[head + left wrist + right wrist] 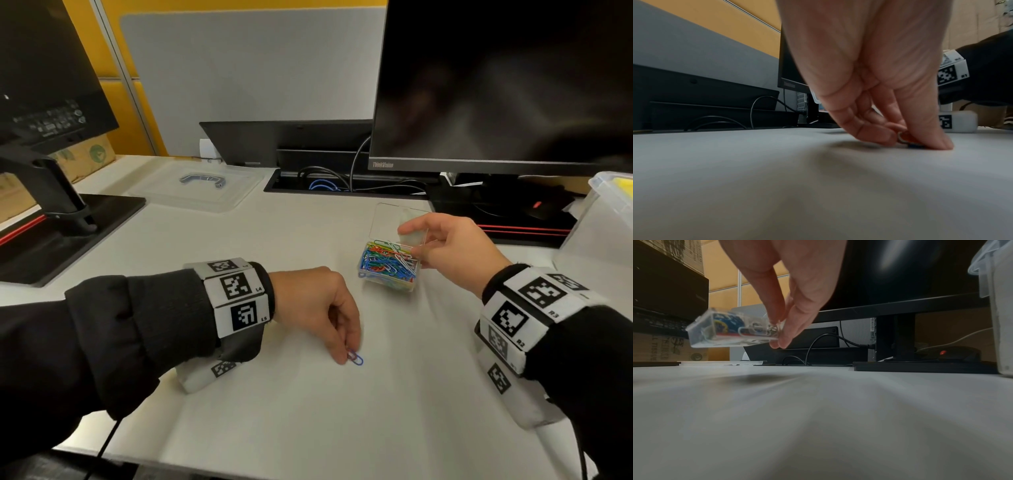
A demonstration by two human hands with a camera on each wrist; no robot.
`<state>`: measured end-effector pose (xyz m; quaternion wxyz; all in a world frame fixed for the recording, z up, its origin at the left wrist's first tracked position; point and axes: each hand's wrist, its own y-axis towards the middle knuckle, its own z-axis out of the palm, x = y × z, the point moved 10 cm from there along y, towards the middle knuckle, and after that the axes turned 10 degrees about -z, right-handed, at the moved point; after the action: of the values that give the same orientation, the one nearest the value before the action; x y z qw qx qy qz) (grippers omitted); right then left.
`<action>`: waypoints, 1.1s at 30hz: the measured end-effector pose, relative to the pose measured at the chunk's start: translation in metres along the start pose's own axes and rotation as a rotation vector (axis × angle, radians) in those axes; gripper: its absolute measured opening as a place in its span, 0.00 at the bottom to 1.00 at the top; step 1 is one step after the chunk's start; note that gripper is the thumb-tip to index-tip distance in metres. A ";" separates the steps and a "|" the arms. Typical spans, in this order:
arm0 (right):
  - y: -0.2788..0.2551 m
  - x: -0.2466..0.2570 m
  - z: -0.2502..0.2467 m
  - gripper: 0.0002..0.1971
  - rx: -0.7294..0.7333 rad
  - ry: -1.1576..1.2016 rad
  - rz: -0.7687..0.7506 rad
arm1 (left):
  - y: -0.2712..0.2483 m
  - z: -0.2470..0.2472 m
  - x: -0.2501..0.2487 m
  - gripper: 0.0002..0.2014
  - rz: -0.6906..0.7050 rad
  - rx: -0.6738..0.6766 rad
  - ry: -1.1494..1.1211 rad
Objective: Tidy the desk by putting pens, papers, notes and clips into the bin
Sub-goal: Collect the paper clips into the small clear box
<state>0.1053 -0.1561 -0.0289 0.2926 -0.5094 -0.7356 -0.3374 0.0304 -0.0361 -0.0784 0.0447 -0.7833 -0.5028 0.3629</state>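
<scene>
Black sleeves (113, 329); white wristbands (236, 298) with square black-white markers, labelled L4, L5, R2, R3.

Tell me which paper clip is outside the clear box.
The blue paper clip on the desk, pinched by the left hand. The other colored clips lie heaped in the open clear plastic box that the right hand holds.

Tabletop (274, 411): loose paper clip (356, 358) at front centre, under left hand (315, 308). Clip box (388, 265) behind and right of it, held off the surface by right hand (455, 250). Monitor (496, 85) behind; bin (603, 219) far right; lid (198, 186) rear left.
</scene>
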 end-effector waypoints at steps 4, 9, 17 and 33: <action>0.000 0.000 0.000 0.12 -0.002 0.002 0.002 | 0.000 0.004 0.001 0.07 -0.005 0.024 0.057; -0.001 0.000 0.001 0.12 0.005 -0.006 0.005 | -0.001 0.006 -0.001 0.06 0.017 0.010 0.132; -0.001 0.002 0.001 0.12 0.019 -0.010 0.002 | 0.002 -0.001 -0.002 0.10 0.007 -0.036 0.058; 0.001 -0.001 0.003 0.15 0.015 0.001 -0.028 | -0.001 0.006 -0.006 0.03 0.048 -0.023 0.182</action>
<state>0.1067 -0.1541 -0.0308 0.2917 -0.4967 -0.7451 -0.3361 0.0245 -0.0429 -0.0794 0.0727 -0.8253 -0.4818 0.2854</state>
